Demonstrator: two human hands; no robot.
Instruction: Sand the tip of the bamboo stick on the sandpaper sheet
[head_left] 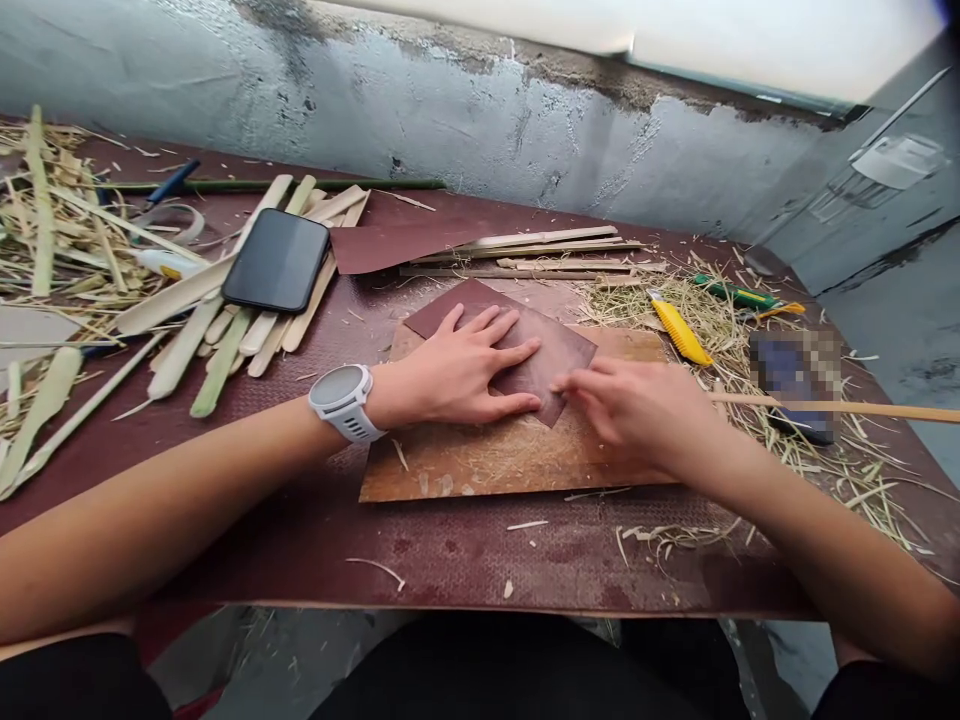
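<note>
My left hand [476, 370] lies flat with spread fingers on a brown sheet of sandpaper [551, 345], a pale watch on its wrist. Beneath the sheet is a wooden board [465, 465] dusted with fine shavings. My right hand [634, 405] is closed on a thin bamboo strip [877, 408], its fingers at the sandpaper's right edge. The strip's long end sticks out to the right beyond the hand; its other end is hidden by my hand.
Several flat bamboo pieces [184, 345] lie at left under a black phone [276, 260]. A yellow utility knife [681, 328], a green-handled tool [739, 293], a second phone [795, 385] and shavings are at right. Behind stands a rough wall [450, 120].
</note>
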